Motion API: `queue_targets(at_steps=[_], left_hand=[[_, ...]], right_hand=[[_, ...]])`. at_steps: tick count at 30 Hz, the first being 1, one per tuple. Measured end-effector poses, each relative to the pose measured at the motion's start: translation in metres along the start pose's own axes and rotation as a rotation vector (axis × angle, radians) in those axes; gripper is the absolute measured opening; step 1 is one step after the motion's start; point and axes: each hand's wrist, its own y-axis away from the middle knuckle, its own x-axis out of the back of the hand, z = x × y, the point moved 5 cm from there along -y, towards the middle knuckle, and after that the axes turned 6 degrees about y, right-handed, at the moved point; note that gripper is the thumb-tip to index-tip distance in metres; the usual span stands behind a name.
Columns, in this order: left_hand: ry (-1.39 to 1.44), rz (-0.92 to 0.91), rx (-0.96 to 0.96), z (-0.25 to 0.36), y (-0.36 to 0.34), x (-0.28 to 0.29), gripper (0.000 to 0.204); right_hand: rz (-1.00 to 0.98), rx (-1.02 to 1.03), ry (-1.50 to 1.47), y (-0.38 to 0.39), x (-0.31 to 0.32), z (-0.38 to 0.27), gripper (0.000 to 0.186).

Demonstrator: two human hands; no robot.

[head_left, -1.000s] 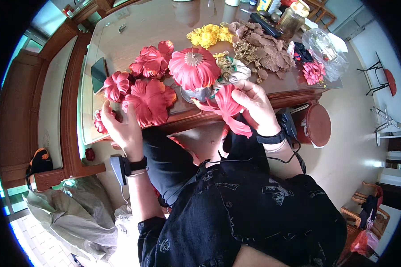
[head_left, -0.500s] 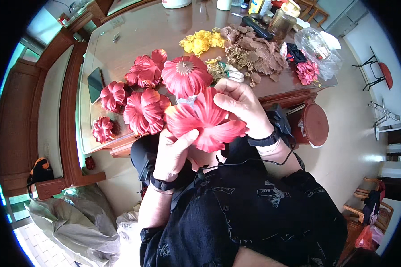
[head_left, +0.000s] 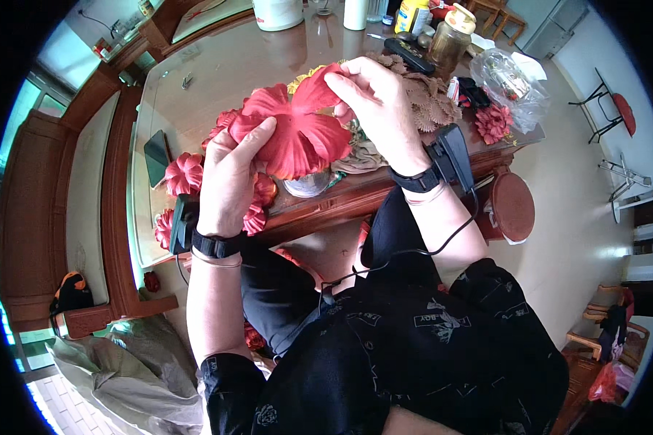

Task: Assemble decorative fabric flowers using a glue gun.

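Note:
A red artificial flower petal layer (head_left: 294, 138) with wide, ribbed petals is held up over the table's front edge. My left hand (head_left: 228, 174) grips its left side, thumb on top and fingers hidden underneath. With thumb and fingertips, my right hand (head_left: 381, 105) pinches the upper right petal. Behind and below it lie several red artificial flowers, partly covered, one red flower (head_left: 184, 174) showing beside my left wrist. A round, pale thing (head_left: 306, 185) sits just under the petal layer, its kind unclear.
Brown scalloped pieces (head_left: 435, 105) are piled right of my right hand, near yellow flowers (head_left: 306, 78), mostly hidden. A dark phone (head_left: 157, 158) lies at the table's left. Farther back stand a brown jar (head_left: 451, 47) and a plastic bag (head_left: 511, 80). A red-brown stool (head_left: 514, 203) is at the right.
Both hands have lifted the petal layer up and away from my lap, over the table. My left hand has shifted left and now hides some of the flowers there.

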Motion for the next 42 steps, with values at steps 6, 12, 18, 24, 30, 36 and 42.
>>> queue_targets(at_steps=[6,12,18,24,30,36,42], left_hand=[[0.077,0.006,-0.010,-0.004,-0.007,-0.004,0.010],[0.100,0.004,-0.016,-0.003,-0.010,-0.002,0.011],[0.093,0.016,-0.012,-0.005,-0.013,0.003,0.012],[0.099,-0.068,0.053,-0.002,-0.016,0.006,0.010],[0.091,-0.071,0.077,-0.001,-0.021,0.011,0.009],[0.096,-0.034,0.075,0.002,-0.019,0.013,0.012],[0.053,-0.052,0.080,0.000,-0.021,0.014,0.017]], right_hand=[[0.031,0.043,0.009,-0.005,0.002,0.012,0.017],[0.033,0.048,-0.010,-0.007,0.000,0.014,0.017],[0.027,0.045,-0.045,-0.008,-0.002,0.021,0.018],[-0.068,-0.099,-0.074,-0.006,-0.002,0.016,0.026],[-0.322,-0.089,-0.169,0.001,-0.015,0.020,0.041],[-0.294,-0.172,0.017,-0.002,-0.008,0.010,0.060],[-0.292,-0.018,0.124,-0.008,-0.010,0.016,0.034]])
